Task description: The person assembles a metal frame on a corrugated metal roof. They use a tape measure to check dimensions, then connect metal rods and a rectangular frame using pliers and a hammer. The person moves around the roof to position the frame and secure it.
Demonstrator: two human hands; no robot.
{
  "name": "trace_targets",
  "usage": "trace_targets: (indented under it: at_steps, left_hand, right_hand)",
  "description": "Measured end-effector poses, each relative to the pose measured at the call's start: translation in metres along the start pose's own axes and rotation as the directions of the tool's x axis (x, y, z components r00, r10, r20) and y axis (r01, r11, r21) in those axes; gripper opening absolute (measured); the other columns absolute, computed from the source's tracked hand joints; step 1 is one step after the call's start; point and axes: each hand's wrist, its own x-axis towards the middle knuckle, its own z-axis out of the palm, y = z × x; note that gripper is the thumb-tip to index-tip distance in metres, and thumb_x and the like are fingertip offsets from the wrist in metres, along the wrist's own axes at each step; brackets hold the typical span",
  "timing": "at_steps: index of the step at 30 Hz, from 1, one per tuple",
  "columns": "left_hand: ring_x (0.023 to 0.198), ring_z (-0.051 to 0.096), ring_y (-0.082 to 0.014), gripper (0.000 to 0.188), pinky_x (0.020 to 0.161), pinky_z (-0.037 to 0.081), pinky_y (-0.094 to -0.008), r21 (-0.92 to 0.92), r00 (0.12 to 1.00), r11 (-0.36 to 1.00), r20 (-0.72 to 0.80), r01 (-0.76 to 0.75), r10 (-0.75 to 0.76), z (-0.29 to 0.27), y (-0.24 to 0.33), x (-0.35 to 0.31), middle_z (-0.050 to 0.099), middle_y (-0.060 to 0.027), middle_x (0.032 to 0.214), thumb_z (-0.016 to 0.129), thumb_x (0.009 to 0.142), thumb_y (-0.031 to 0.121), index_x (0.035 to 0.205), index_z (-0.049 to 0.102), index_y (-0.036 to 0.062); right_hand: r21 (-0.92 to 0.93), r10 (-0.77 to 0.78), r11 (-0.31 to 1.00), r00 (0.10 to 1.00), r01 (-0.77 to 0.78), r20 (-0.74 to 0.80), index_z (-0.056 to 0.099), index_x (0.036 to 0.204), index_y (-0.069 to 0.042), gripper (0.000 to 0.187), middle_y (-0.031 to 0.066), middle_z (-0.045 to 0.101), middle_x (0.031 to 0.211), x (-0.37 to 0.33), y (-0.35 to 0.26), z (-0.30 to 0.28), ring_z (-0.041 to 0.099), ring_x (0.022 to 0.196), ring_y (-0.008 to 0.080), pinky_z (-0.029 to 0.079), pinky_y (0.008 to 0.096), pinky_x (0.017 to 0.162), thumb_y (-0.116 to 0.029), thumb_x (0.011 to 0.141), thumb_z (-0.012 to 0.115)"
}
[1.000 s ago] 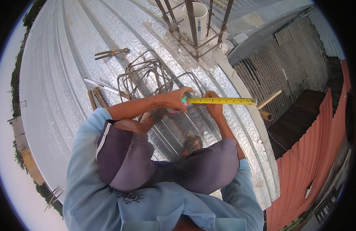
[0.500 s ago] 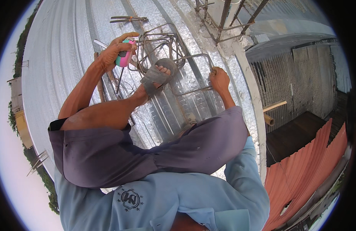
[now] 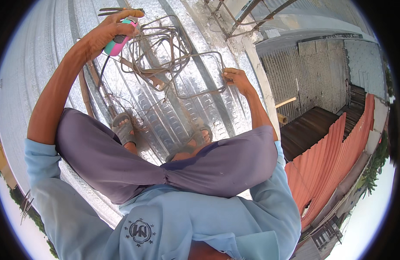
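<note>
My left hand (image 3: 107, 34) is closed around a rounded pink and teal object (image 3: 117, 44), small enough for one hand; I cannot make out its exact kind. Thumb and fingers of my right hand (image 3: 237, 79) pinch the right side of a bent steel stirrup (image 3: 195, 93), a rectangular loop of rod. Its left end overlaps a tangled pile of similar stirrups (image 3: 161, 47) on the shiny ribbed metal sheet (image 3: 152, 134). Beyond my left hand lie long-handled pincers (image 3: 111, 10), partly hidden by the fingers.
My sandalled feet (image 3: 124, 130) rest on the sheet, with loose wire beside them. Thin rods (image 3: 85, 93) lie at the left. Upright rebar (image 3: 245, 15) stands at the far right, near the concrete edge (image 3: 262, 80). Past it is a drop toward red corrugated sheets (image 3: 334, 164).
My left foot has come off the stirrup pile onto the sheet nearer me. My left hand with the pink and teal object has moved outward, left and away. My right hand keeps holding the stirrup.
</note>
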Motion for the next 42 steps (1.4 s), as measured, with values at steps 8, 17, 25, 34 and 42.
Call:
trace_targets:
  at_steps: [8,17,25,34,42]
  left_hand:
    - [0.088,0.058,-0.0144,0.062,0.077,0.051,-0.0272,-0.209,0.995,0.974,0.069,0.088,-0.075,-0.018,0.007,-0.015,0.059,-0.0084,0.103,0.071,0.077,0.030,0.135,0.058,0.0117]
    - [0.078,0.058,-0.0126,0.038,0.068,0.049,-0.0279,-0.132,0.930,0.982,0.357,0.136,-0.081,0.029,-0.018,0.000,0.061,-0.0028,0.088,0.065,0.075,0.014,0.111,0.066,0.0037]
    - [0.124,0.058,-0.0393,0.058,0.101,0.046,-0.0525,0.556,0.867,0.831,0.427,-0.029,-0.256,0.164,-0.119,-0.045,0.060,-0.0250,0.130,0.061,0.075,0.027,0.128,0.056,0.0053]
    - [0.113,0.064,-0.0383,0.044,0.094,0.050,-0.0530,0.669,0.919,0.727,0.367,-0.156,-0.141,0.196,-0.118,-0.079,0.064,-0.0245,0.121,0.063,0.082,0.024,0.122,0.061,0.0061]
    - [0.107,0.059,-0.0433,0.067,0.100,0.041,-0.0504,0.531,0.612,0.606,-0.193,-0.592,0.767,0.076,0.058,-0.059,0.063,-0.0199,0.119,0.070,0.083,0.015,0.143,0.042,0.0083]
  right_hand:
    - [0.061,-0.004,0.998,0.994,0.011,-0.112,0.074,0.104,0.002,0.027,0.0022,0.063,0.075,-0.009,-0.006,0.013,0.054,0.065,0.0110,0.041,0.0283,0.057,-0.021,0.089,0.074]
    - [-0.069,-0.208,0.976,0.978,0.209,0.010,0.074,0.104,0.002,0.031,-0.0032,0.050,0.068,-0.049,-0.156,0.062,0.038,0.055,0.0076,0.030,0.0276,0.047,-0.028,0.095,0.070]
    - [0.173,-0.082,0.984,0.952,0.031,0.294,0.068,0.110,0.005,0.028,-0.0001,0.051,0.072,-0.055,-0.231,0.073,0.033,0.047,0.0024,0.024,0.0207,0.037,-0.020,0.098,0.066]
    - [0.150,-0.039,0.989,0.919,-0.022,0.393,0.063,0.115,0.009,0.032,-0.0008,0.050,0.072,-0.072,-0.246,0.086,0.032,0.045,0.0009,0.024,0.0188,0.034,-0.019,0.099,0.065]
    - [-0.006,0.013,1.000,0.883,-0.012,0.469,0.065,0.110,0.006,0.027,0.0003,0.050,0.069,-0.118,-0.284,0.101,0.032,0.044,0.0002,0.022,0.0196,0.033,-0.018,0.099,0.065]
